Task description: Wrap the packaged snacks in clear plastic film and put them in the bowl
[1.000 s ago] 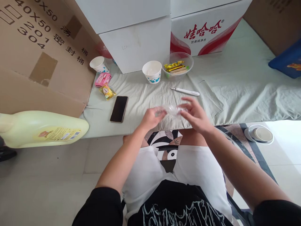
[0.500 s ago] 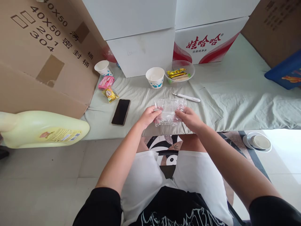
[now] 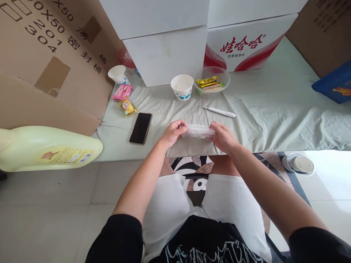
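Observation:
A crinkled piece of clear plastic wrap (image 3: 197, 130) is stretched between my two hands, above the front edge of the cloth-covered table. Folded into a narrow band, it hides whatever may lie inside it. My left hand (image 3: 174, 132) pinches its left end between thumb and fingers. At the opposite end, my right hand (image 3: 221, 136) is closed on the plastic. Beyond my right hand lies a white craft knife (image 3: 219, 111) with a slim metal tip. A dark phone (image 3: 140, 128) rests on the cloth to the left of my left hand.
Behind stand a paper cup (image 3: 182, 87) and a clear bowl (image 3: 225, 78) of yellow packets and sticks. Another paper cup (image 3: 119, 75), a pink packet (image 3: 122, 92) and a yellow packet (image 3: 127, 107) sit at left. Boxes (image 3: 164, 60) wall the back; a large pale-yellow bottle (image 3: 33, 148) lies left.
The plastic wrap has gone from a wide, flat sheet to a narrow folded band. My hands remain at its ends, with the right one turned slightly. The view has shifted slightly.

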The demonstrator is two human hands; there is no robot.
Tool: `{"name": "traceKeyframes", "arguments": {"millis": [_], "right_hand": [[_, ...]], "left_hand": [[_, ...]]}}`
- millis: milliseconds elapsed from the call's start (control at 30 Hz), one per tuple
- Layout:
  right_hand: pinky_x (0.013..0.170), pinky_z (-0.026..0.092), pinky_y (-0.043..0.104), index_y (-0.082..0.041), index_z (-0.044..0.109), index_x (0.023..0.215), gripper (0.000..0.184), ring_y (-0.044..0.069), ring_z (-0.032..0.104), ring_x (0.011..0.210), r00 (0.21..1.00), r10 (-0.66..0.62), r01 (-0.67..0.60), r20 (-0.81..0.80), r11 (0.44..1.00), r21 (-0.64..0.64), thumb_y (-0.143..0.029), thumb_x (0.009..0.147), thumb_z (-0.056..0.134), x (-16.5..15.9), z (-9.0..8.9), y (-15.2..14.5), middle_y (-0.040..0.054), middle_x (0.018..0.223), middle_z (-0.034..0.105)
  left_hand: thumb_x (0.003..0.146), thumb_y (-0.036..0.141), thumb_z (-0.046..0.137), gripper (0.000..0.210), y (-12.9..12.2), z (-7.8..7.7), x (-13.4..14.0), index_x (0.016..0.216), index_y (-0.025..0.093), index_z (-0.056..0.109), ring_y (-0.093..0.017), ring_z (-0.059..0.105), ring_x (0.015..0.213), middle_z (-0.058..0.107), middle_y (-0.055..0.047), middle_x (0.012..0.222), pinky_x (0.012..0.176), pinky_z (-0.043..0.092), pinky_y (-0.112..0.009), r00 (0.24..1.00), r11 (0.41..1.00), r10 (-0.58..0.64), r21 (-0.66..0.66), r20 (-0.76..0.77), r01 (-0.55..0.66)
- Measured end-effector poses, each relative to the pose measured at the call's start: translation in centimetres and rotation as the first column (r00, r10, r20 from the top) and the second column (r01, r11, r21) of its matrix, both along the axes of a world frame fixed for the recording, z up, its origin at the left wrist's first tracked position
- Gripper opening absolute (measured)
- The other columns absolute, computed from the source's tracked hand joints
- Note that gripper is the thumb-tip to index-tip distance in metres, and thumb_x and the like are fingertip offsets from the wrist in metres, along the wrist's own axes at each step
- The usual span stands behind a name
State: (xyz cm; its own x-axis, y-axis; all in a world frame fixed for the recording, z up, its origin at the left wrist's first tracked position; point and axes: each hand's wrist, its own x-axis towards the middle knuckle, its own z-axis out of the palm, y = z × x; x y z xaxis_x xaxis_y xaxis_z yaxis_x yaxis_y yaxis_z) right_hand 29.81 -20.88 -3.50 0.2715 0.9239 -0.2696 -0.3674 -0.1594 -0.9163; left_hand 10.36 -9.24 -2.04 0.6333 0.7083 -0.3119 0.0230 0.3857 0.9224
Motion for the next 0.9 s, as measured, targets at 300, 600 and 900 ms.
{"name": "traceKeyframes", "arguments": {"millis": [300, 600, 900], "right_hand": [[0.080, 0.058, 0.039, -0.029, 0.048, 0.121, 0.065, 0.019, 0.065, 0.091, 0.982, -0.035, 0.055, 0.186, 0.993, -0.104, -0.040, 0.064, 0.078, 0.9, 0.4, -0.1, 0.0023, 0.106, 0.061], [0.057, 0.037, 0.027, -0.021, 0.055, 0.069, 0.032, 0.012, 0.046, 0.060, 0.753, 0.465, -0.444, 0.466, 0.881, -0.163, -0.047, 0.073, 0.074, -1.1, 2.8, -0.5, -0.0041, 0.063, 0.049], [0.058, 0.046, 0.028, -0.023, 0.064, 0.088, 0.039, 0.015, 0.058, 0.065, 0.964, 0.255, -0.245, 0.073, 0.961, -0.126, -0.057, 0.073, 0.075, -1.8, 2.0, -0.9, 0.0005, 0.075, 0.065]], "left_hand": [[0.057, 0.021, 0.067, 0.036, 0.3, 1.9, -0.8, 0.092, 0.020, 0.059, -0.004, 0.053, 0.059, 0.061, 0.000, 0.100, 0.054, 0.037, -0.022, 0.991, 0.990, -0.063, 0.121, -0.119, 0.077], [0.062, 0.011, 0.054, 0.029, 0.3, 3.5, -0.2, 0.087, 0.019, 0.067, -0.010, 0.056, 0.072, 0.065, 0.000, 0.086, 0.069, 0.046, -0.024, 0.960, 0.913, -0.137, 0.344, -0.245, 0.219], [0.066, 0.002, 0.048, 0.029, 0.8, 1.6, -0.3, 0.084, 0.018, 0.064, -0.011, 0.056, 0.068, 0.063, 0.002, 0.077, 0.070, 0.045, -0.025, 0.956, 0.884, 0.050, 0.458, -0.290, 0.093]]}}
